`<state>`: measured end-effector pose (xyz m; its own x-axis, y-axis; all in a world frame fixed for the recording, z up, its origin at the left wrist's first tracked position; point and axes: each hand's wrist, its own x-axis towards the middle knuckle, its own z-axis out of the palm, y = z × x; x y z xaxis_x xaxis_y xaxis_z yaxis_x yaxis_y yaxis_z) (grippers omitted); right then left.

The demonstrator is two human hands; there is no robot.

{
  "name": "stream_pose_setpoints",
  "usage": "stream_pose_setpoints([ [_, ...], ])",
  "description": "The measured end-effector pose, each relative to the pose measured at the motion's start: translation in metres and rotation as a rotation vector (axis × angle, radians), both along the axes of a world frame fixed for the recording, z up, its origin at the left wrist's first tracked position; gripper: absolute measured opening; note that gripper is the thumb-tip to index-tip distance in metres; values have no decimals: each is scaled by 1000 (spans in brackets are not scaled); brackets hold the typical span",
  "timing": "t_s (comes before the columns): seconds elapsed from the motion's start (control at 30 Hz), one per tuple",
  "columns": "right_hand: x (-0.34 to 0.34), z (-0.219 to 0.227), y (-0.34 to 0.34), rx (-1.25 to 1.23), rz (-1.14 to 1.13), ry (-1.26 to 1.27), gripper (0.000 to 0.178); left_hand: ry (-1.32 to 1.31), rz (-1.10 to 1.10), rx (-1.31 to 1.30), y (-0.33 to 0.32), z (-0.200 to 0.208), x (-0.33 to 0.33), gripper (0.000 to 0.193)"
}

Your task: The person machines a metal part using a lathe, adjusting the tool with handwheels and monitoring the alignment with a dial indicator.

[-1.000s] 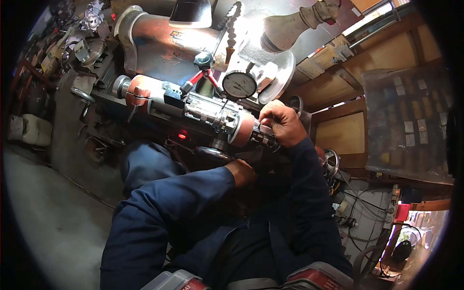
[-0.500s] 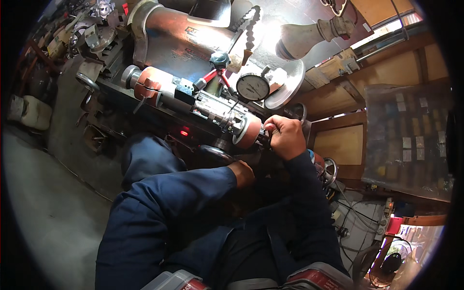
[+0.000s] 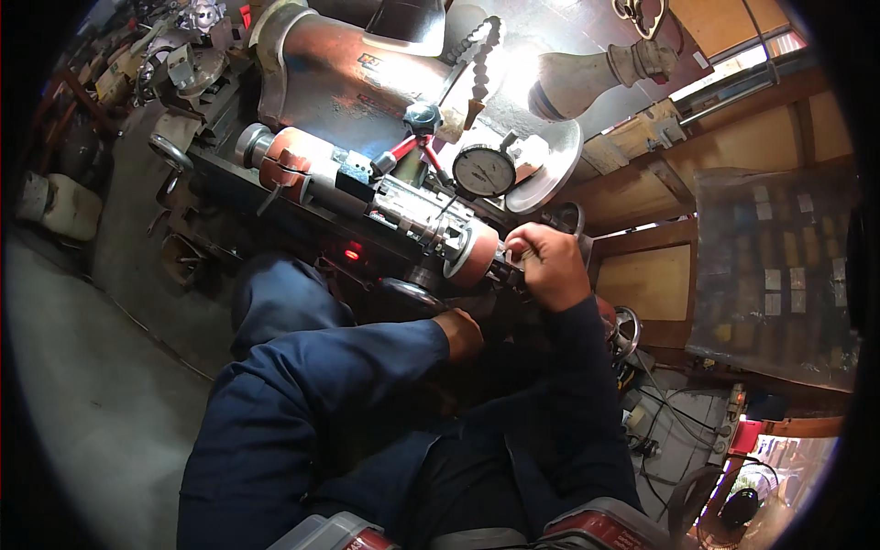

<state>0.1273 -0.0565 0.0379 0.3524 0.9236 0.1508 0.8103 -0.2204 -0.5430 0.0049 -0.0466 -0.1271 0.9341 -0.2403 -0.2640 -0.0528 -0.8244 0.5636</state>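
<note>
A metal machine spindle assembly with orange-red collars (image 3: 472,252) runs slantwise across the bench machine before me. At its right end is my right hand (image 3: 555,264), its thumb and fingers closed in a pinch on a small part that I cannot make out. My left hand (image 3: 461,334) is curled beside the right rim of a chrome handwheel (image 3: 411,292); its fingertips are hidden, so what they hold does not show. Above the spindle, a round dial gauge (image 3: 484,170) hangs on a jointed stand with red arms (image 3: 399,150) and a dark clamp knob (image 3: 423,117).
A work lamp (image 3: 582,82) and a segmented coolant hose (image 3: 486,60) reach over the machine. Another handwheel (image 3: 626,331) is right of my forearm. Cables (image 3: 674,417) hang at lower right. A whitish jug (image 3: 69,209) stands at far left; metal parts (image 3: 197,69) crowd the upper left.
My right hand has shifted slightly right and down, and its fingers are drawn a little back from the spindle end. My left hand looks the same. The whole view has moved slightly.
</note>
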Motion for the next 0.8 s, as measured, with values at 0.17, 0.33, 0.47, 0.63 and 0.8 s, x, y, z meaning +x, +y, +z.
stream_pose_setpoints([
  [0.17,8,25,-45,476,-155,-28,13,-26,11,11,1,-11,-5,26],
  [0.33,96,49,-174,130,-658,-308,34,15,-39,79,5,13,-9,24],
  [0.47,179,-19,-282,-330,-593,-166,31,-19,-73,118,1,6,-5,23],
  [0.63,155,-37,-258,-57,-690,-33,21,66,-96,129,3,13,-5,20],
  [0.8,176,-68,-271,84,-499,400,23,-603,-166,-133,-1,59,-11,19],
])
